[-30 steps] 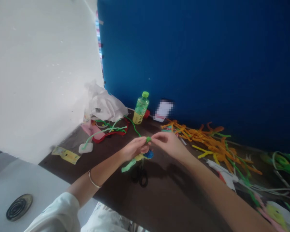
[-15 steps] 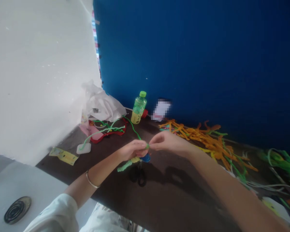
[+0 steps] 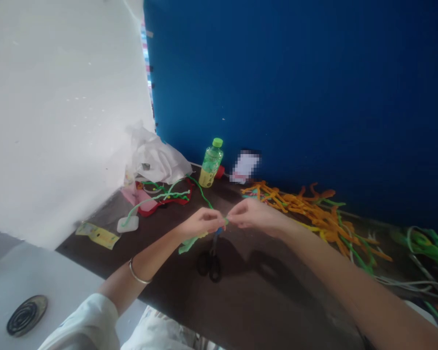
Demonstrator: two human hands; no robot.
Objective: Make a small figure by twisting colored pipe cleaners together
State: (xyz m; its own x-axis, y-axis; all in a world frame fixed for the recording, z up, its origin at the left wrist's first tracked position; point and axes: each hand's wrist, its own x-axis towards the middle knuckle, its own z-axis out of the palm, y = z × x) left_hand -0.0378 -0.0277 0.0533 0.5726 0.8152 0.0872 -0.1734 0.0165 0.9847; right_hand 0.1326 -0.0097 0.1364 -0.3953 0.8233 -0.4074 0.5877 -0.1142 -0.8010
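My left hand (image 3: 206,222) is closed in a pinch, and my right hand (image 3: 247,213) pinches close beside it. Between the fingertips a small green piece (image 3: 226,220) shows, held by both; its kind is too blurred to tell. A pale green and yellow soft strip (image 3: 188,244) sticks out under my left hand, but whether the hand grips it is hidden. Below the fingers is a bit of blue (image 3: 218,231). Scissors with black handles (image 3: 209,267) lie on the dark table (image 3: 263,311) under my hands. A green fuzzy stem (image 3: 201,189) runs behind my left hand.
A green-capped bottle (image 3: 211,164) stands at the back, beside a phone with a blurred screen (image 3: 245,166). Orange fuzzy stems (image 3: 306,209) spread at right. At left are a white plastic bag (image 3: 160,158), a white block (image 3: 127,224) and a yellow strip (image 3: 98,235).
My hands have shifted slightly, still together around the green piece. Less of the blue bit shows under my left hand, and more of the scissors is visible.
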